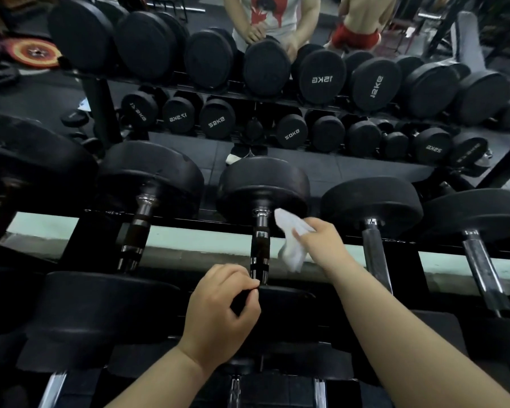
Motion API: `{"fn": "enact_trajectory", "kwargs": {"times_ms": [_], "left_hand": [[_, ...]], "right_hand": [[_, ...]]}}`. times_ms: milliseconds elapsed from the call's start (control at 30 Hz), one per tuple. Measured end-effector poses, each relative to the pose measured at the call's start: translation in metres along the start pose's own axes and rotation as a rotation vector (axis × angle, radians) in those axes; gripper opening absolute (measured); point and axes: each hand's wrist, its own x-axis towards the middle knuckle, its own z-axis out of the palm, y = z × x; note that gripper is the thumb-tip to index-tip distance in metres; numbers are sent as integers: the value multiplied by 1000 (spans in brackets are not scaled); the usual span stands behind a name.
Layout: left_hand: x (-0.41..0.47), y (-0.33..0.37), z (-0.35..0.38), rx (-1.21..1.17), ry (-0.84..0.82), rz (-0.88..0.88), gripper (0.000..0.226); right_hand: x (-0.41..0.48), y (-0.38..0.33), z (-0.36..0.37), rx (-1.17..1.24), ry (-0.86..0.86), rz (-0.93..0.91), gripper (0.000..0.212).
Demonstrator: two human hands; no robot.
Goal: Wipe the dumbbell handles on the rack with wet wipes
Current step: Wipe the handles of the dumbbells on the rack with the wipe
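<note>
A crumpled white wet wipe (292,242) is pinched in the right hand (318,235) just beside the handle (260,245) of 1 dumbbell lying on the rack (189,223), whose near head (289,293) is seemingly gripped by the curled left hand (221,312).

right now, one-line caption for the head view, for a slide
Right hand holds a wipe beside the handle of a racked dumbbell; left hand grips its near end.
</note>
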Motion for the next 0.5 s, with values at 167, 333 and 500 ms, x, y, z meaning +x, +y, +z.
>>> {"fn": "enact_trajectory", "kwargs": {"times_ms": [167, 333, 500], "left_hand": [[0, 0, 0, -9, -2, -11, 19], [0, -1, 0, -22, -13, -27, 17], [1, 0, -1, -25, -32, -36, 20]], "right_hand": [[3, -4, 31, 134, -60, 54, 8], [-12, 7, 25, 42, -282, 38, 13], [-2, 3, 27, 76, -174, 51, 16]]}}
